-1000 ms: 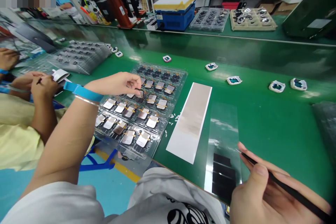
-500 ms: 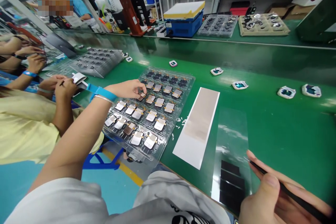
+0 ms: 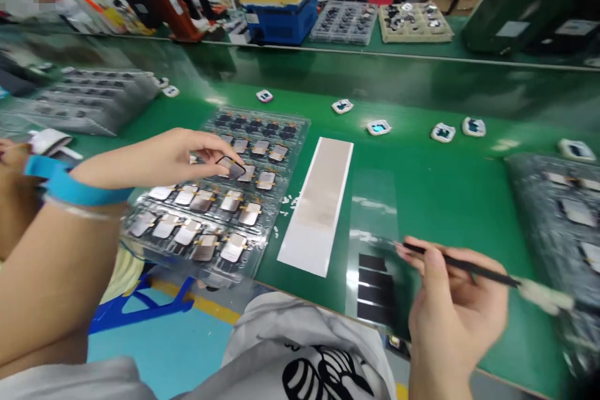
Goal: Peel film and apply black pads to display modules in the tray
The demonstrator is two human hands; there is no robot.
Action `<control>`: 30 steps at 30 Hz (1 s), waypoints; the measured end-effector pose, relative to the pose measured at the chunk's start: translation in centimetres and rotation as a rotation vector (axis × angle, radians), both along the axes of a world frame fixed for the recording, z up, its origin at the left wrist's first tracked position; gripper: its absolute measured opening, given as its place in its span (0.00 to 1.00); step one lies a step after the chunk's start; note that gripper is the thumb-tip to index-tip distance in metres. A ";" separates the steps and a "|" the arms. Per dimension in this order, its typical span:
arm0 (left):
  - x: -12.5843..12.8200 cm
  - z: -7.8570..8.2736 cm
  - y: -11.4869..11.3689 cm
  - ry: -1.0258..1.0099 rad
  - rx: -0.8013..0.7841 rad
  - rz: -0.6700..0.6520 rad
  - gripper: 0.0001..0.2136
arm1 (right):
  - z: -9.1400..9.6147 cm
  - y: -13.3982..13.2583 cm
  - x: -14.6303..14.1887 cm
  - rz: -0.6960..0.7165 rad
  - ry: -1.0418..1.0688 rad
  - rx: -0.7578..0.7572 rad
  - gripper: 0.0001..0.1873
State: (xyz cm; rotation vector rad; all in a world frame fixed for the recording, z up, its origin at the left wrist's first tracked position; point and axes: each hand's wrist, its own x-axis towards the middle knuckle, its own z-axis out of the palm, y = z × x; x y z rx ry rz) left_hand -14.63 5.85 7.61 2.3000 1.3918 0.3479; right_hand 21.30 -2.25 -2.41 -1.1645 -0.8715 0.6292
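Note:
My left hand pinches a small dark-edged display piece between thumb and fingertips, just above the clear plastic tray. Rows of similar square pieces with silvery backs and orange tabs lie in that tray. In my right hand is a slim black pointed tool with a whitish wrapped rear end; its tip is blurred. The tip hovers by a clear film sheet bearing several black rectangles. Between tray and film lies a white strip with a greyish-beige coated area.
Small white-framed parts are spread along the back of the green bench. Stacked trays stand at the left and right. White scraps lie beside the tray. A blue box sits on the raised shelf. Another person's hand shows at far left.
My left hand has lifted the display piece out of its place in the tray. My right hand has moved up with the tool, over the film's edge. The view has swung right.

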 end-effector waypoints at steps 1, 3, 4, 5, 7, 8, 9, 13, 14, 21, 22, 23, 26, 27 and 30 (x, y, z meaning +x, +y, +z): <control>2.0 0.0 -0.5 0.018 -0.061 -0.024 0.10 | -0.1 0.0 0.9 0.043 -0.042 -0.041 0.13; 6.2 -0.2 -1.5 -0.075 -0.122 -0.127 0.07 | -0.3 -0.2 2.6 0.168 -0.126 -0.126 0.14; 8.2 -0.5 -2.0 -0.129 -0.166 -0.192 0.06 | -0.4 -0.3 3.3 0.236 -0.156 -0.165 0.14; 10.1 -0.8 -2.5 -0.171 -0.218 -0.246 0.05 | -0.6 -0.5 3.9 0.294 -0.173 -0.201 0.14; 13.4 -2.0 -3.2 -0.213 -0.349 -0.356 0.05 | -1.0 -0.9 4.6 0.356 -0.186 -0.258 0.14; 14.8 -2.7 -3.5 -0.232 -0.391 -0.399 0.04 | -1.2 -1.1 4.7 0.365 -0.184 -0.280 0.14; 15.9 -3.5 -3.6 -0.238 -0.420 -0.428 0.03 | -1.4 -1.2 4.8 0.370 -0.181 -0.293 0.14; 18.6 -6.6 -4.1 -0.317 -0.373 -0.488 0.03 | -1.9 -1.8 4.7 0.379 -0.194 -0.305 0.13; 18.9 -7.2 -4.2 -0.335 -0.350 -0.500 0.03 | -2.0 -1.9 4.7 0.379 -0.207 -0.299 0.12; 19.0 -8.7 -4.5 -0.333 -0.256 -0.537 0.02 | -2.0 -2.1 4.7 0.382 -0.257 -0.257 0.07; 19.0 -8.7 -4.5 -0.329 -0.249 -0.541 0.02 | -2.0 -2.2 4.8 0.385 -0.263 -0.254 0.07; 19.0 -8.7 -4.4 -0.331 -0.247 -0.547 0.01 | -2.0 -2.2 4.8 0.387 -0.268 -0.256 0.07; 19.1 -8.8 -4.4 -0.351 -0.261 -0.544 0.01 | -1.9 -2.2 4.7 0.385 -0.250 -0.278 0.08; 19.1 -8.8 -4.4 -0.357 -0.269 -0.540 0.01 | -1.9 -2.2 4.7 0.379 -0.235 -0.285 0.08; 19.2 -8.9 -4.4 -0.359 -0.272 -0.539 0.02 | -2.0 -2.2 4.7 0.367 -0.218 -0.297 0.08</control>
